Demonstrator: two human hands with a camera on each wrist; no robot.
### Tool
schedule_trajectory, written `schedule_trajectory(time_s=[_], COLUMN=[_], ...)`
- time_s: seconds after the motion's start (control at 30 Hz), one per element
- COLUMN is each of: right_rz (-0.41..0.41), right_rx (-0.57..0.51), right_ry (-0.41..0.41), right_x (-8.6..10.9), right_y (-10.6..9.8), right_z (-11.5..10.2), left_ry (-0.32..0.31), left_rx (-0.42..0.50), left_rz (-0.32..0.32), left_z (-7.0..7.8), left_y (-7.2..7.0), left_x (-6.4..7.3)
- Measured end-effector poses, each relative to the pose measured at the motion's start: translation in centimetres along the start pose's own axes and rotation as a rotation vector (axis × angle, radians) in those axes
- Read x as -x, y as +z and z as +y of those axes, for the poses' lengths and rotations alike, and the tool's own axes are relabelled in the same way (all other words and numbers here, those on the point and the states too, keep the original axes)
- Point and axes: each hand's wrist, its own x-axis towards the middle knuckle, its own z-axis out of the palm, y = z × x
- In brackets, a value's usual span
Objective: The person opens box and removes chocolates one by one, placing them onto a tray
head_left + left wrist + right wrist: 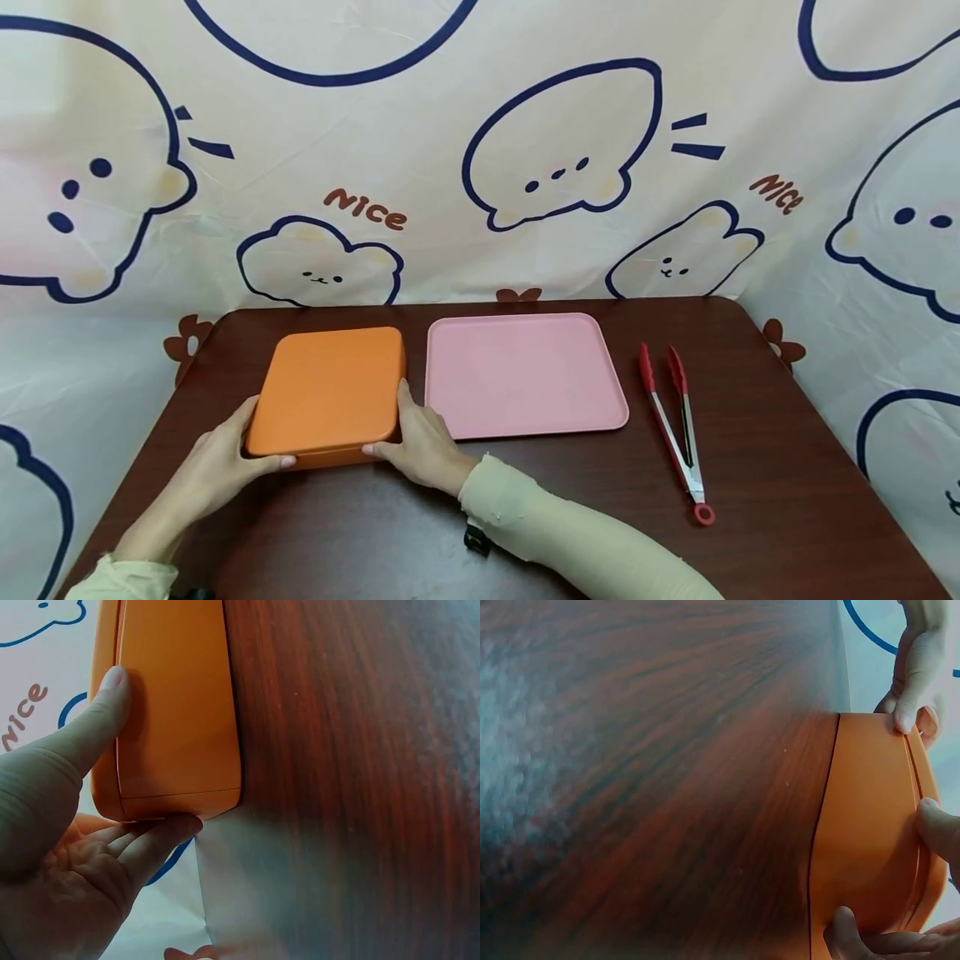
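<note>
A square orange box [330,387] with rounded corners lies on the left part of the table. A seam below its top edge shows in both wrist views, like that of a lid. My left hand [217,462] holds the near left corner, with the thumb on the front face by the seam and the fingers along the left side. At the near right corner, my right hand [427,442] grips the box, its thumb on the front and its fingers on the right side. In the right wrist view the orange box [866,817] sits on the table. Its inside is hidden.
A pink rectangular tray [525,375] lies just right of the box. Farther right are tongs [686,442] with red tips, spread apart. The dark brown table [570,492] is backed by a white cloth [435,150] with cartoon prints.
</note>
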Motion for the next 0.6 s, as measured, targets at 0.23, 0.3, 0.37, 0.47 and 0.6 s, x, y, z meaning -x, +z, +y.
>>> schedule_trajectory(time_s=[0.23,0.3,0.37,0.47,0.6], right_rz=[-0.003,-0.011,-0.017,-0.019,-0.017], right_rx=[-0.006,-0.004,0.003,0.006,0.003], right_ry=[-0.035,-0.031,-0.028,-0.032,-0.04], right_x=[-0.17,-0.15,-0.17,-0.17,-0.31], right_y=[-0.24,-0.25,-0.38,-0.47,-0.51], right_z=[-0.02,-0.08,-0.18,-0.22,-0.12], left_ry=[0.045,0.04,0.037,0.04,0.048], left_rx=[0.03,0.036,0.042,0.047,0.056], left_rz=[-0.017,-0.039,-0.054,-0.061,-0.047], left_z=[-0.09,-0.13,-0.11,-0.05,0.03], left_y=[-0.23,-0.28,-0.32,-0.26,0.01], left_x=[-0.05,-0.03,-0.04,0.03,0.09])
